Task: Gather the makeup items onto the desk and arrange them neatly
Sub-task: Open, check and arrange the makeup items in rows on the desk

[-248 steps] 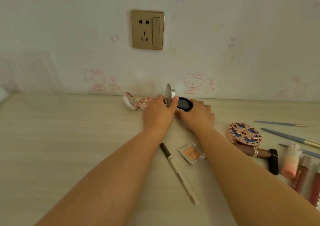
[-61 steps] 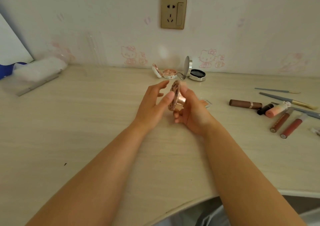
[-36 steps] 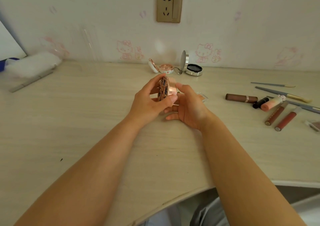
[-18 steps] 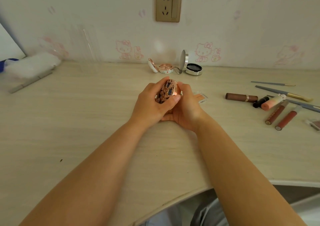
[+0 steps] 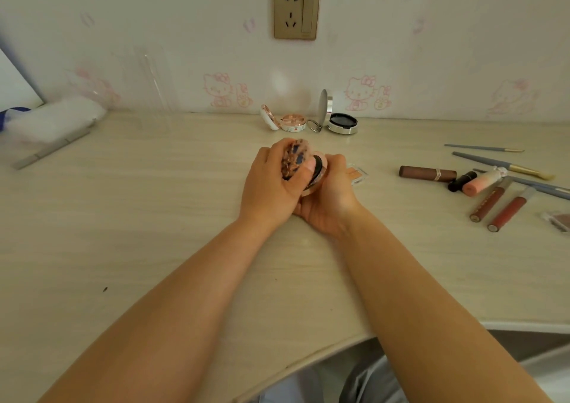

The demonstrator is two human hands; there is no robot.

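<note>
Both hands hold a round rose-gold compact [image 5: 303, 165] with a blue patterned lid above the middle of the desk [image 5: 154, 217]. My left hand [image 5: 271, 183] grips the lid, which is lifted open a little, showing a dark inside. My right hand [image 5: 330, 199] cups the compact's base from below. Two open compacts stand by the wall: a pink-and-white one [image 5: 285, 120] and a silver one with a dark pan [image 5: 337, 118]. A small orange pan [image 5: 356, 174] lies just right of my right hand.
At the right lie a brown lipstick [image 5: 427, 173], a black lipstick [image 5: 461, 181], a pink tube [image 5: 484, 181], two lip glosses [image 5: 499, 203] and several brushes [image 5: 502, 165]. A white bundle [image 5: 55, 121] lies at the far left. A gold socket [image 5: 296, 9] sits on the wall.
Earlier both hands were at the silver compact by the wall. Since then they picked up the patterned compact, turned it in front of me, and the lid has now come open a little.
</note>
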